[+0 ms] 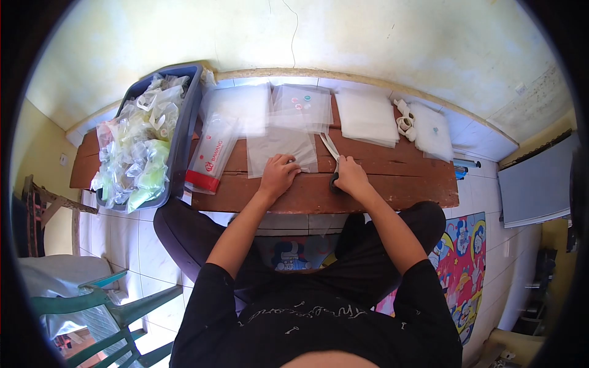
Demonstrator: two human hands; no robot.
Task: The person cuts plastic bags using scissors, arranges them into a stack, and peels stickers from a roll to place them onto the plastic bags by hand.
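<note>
Clear bag (261,152): flat on wooden bench (380,190), under left hand (281,175), apparently spread for easy reach.
Left hand: fingers curled over bag's near part, likely steadying it; can't tell if pinching.
Right hand (351,176): gripping scissors (331,147), blades forward, probably keeping tips off the body.

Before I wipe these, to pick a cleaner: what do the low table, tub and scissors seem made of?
Low table: wood, probably painted or varnished reddish-brown; plank seams and worn edges show.
Tub: likely plastic, blue-grey and smooth, judging by its moulded-looking rim.
Scissors: blades look like metal, pale and shiny; the dark handle, partly hidden by the right hand, may be plastic.
</note>
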